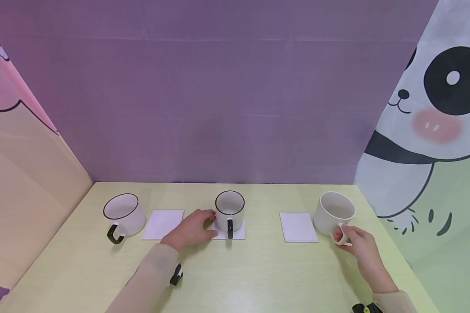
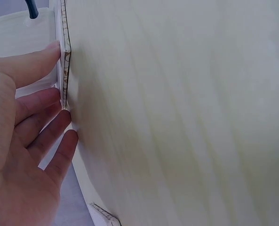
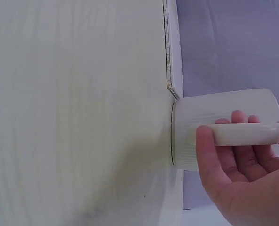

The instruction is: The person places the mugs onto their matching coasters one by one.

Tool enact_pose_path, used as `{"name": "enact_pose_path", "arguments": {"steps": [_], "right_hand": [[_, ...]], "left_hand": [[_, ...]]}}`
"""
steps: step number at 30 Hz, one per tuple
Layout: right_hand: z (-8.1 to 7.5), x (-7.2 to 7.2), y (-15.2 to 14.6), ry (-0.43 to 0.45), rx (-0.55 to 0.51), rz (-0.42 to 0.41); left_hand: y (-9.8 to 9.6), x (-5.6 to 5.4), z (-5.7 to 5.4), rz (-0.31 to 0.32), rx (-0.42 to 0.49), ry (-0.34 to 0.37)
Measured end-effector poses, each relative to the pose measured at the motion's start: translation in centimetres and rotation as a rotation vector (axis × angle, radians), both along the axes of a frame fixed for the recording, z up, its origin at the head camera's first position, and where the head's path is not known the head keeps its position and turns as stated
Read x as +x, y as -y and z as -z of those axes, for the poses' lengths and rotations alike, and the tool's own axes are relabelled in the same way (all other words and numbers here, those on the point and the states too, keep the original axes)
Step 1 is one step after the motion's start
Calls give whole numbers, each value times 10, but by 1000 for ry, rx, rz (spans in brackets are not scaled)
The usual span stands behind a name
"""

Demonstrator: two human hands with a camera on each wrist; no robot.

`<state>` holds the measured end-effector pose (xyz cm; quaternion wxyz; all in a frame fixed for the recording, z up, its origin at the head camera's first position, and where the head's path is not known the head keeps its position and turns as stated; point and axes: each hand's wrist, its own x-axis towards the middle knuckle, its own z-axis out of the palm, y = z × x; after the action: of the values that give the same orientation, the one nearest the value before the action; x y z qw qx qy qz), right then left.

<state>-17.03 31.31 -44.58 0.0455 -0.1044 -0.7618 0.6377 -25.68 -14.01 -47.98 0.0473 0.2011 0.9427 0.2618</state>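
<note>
In the head view my right hand (image 1: 362,250) grips the handle of a plain white mug (image 1: 333,213) at the right. The right wrist view shows fingers curled through that handle (image 3: 247,134), with the mug upright; whether its base touches the table I cannot tell. Beside it lies a white square coaster (image 1: 299,227). My left hand (image 1: 192,228) is at the left edge of the middle coaster (image 1: 239,235), its extended thumb and fingertips close to or touching it. On that coaster stands a black-rimmed white mug (image 1: 229,211), its black handle facing me.
A second black-rimmed mug (image 1: 131,219) with a black handle stands at the left on the pale wooden table (image 1: 250,274). Another white coaster (image 1: 162,224) lies between it and my left hand. A purple cloth (image 1: 219,95) hangs behind the table, with printed cloths at both sides.
</note>
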Motion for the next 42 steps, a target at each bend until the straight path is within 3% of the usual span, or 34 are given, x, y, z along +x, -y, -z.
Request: {"name": "enact_pose_path", "arguments": {"steps": [4, 15, 28, 31, 38, 42], "right_hand": [[3, -1, -1, -9, -37, -12], [2, -1, 3, 12, -11, -24], [0, 1, 3, 33, 1, 1], [-1, 1, 4, 40, 5, 11], [-2, 1, 5, 51, 25, 18], [-1, 0, 6, 60, 37, 19]], "left_hand": [[0, -1, -2, 6, -4, 3], [4, 1, 1, 11, 8, -3], [-1, 1, -4, -5, 32, 4], [-3, 1, -6, -46, 48, -32], [-6, 4, -14, -207, 33, -185], [-6, 5, -20, -248, 44, -270]]}}
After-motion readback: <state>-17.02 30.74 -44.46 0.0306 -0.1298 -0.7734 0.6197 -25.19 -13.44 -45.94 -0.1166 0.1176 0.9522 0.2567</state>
